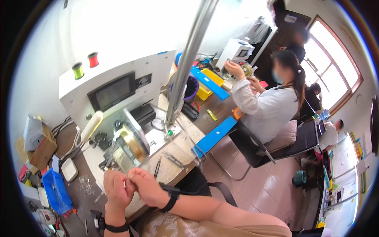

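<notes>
Down low, in front of a big white machine (pixel 148 89), two bare hands come close together. Fingers on the left hand (pixel 117 189) and the right hand (pixel 147 188) are curled in, and their tips meet. I cannot tell if they pinch something tiny, because the fingers hide that spot. Each wrist has a black band on it.

Just behind the hands is a round gold wheel (pixel 133 143), on the front part of the machine. The machine has a dark screen (pixel 112 91), and on its top stand a green spool (pixel 77 70) and a red spool (pixel 93 60). To the right of the hands, near them, lie a thin dark tool (pixel 157 167) and a thin silver tool (pixel 173 159).

Off to the left, on the brown desk (pixel 81 215), sit a blue bin (pixel 56 191) and a little white dish (pixel 69 170). Small clear bits (pixel 85 185) are spread out next to them. Farther off on the right, a person in a white top (pixel 262 108) sits on a black chair, with both hands up
</notes>
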### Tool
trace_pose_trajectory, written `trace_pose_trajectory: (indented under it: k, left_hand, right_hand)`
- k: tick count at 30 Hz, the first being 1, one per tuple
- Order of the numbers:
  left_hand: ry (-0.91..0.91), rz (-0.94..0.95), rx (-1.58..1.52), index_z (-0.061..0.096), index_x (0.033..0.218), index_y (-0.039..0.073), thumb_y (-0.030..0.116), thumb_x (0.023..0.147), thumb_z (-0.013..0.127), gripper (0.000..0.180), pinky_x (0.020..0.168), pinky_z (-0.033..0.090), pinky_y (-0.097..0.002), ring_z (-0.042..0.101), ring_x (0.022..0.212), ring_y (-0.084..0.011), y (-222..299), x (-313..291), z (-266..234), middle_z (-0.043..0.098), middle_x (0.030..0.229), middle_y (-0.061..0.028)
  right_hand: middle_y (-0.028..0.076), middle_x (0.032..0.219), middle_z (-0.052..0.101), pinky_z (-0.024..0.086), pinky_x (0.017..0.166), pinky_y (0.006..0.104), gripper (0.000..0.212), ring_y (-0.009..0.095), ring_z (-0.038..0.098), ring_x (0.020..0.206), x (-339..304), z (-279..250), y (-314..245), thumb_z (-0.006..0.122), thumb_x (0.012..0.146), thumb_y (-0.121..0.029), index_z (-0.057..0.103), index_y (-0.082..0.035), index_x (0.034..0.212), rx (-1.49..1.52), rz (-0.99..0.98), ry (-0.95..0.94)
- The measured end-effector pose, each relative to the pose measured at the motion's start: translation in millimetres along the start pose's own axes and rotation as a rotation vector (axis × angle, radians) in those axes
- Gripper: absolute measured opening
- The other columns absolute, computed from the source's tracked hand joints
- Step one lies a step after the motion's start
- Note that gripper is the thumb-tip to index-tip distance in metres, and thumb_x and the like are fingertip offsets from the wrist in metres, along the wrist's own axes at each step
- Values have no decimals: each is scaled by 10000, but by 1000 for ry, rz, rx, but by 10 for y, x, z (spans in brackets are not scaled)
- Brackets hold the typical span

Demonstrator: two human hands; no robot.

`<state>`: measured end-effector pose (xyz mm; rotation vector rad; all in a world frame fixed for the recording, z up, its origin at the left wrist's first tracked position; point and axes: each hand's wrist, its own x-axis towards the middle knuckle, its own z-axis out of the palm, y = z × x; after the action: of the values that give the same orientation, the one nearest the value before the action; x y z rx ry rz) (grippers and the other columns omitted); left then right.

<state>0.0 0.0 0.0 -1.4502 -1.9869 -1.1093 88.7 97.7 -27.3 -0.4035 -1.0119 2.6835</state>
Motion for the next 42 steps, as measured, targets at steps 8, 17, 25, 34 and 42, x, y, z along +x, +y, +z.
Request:
trace_pose_trajectory:
  k: [8, 17, 25, 34, 42]
  left_hand:
    - [120, 119, -86, 522, 876, 48, -22, 724, 608, 189, 660, 458, -428, 543, 731, -321, -165, -93, 229, 532, 837, -121]
    - [168, 116, -93, 543, 906, 51, 0, 736, 620, 194, 700, 476, -429, 578, 784, -321, -212, -267, 362, 590, 930, -136]
    - [164, 102, -61, 522, 896, 39, -13, 802, 588, 126, 719, 506, -441, 609, 813, -340, -181, -264, 327, 589, 910, -161]
    - [236, 165, -91, 571, 942, 62, -47, 741, 611, 233, 741, 516, -440, 630, 885, -313, -208, -261, 387, 570, 980, -108]
    - [326, 172, -83, 612, 1003, 66, 29, 842, 686, 181, 726, 535, -389, 667, 957, -282, -257, -280, 428, 639, 1144, -113]
  right_hand:
    - [-45, 753, 598, 386, 583, 209, 88, 39, 497, 654, -180, -591, -1234, 650, 968, -62, 711, -13, 927, -681, -598, 497]
    - [-32, 759, 608, 452, 642, 215, 334, 53, 520, 669, 1190, -1787, -2790, 825, 845, -212, 714, 21, 1057, -1090, -812, 577]
    - [3, 688, 593, 399, 541, 302, 267, 88, 504, 619, 1528, -1562, -2821, 781, 879, -263, 689, -14, 852, -1484, -734, 731]
    - [36, 903, 665, 441, 603, 305, 233, 143, 562, 716, 46, -1229, -2036, 598, 1035, -338, 624, -114, 1094, -179, -873, 310]
    - [92, 1115, 643, 539, 670, 342, 474, 211, 631, 916, -371, -488, -804, 644, 1002, -420, 486, -104, 1318, -78, -657, -15]
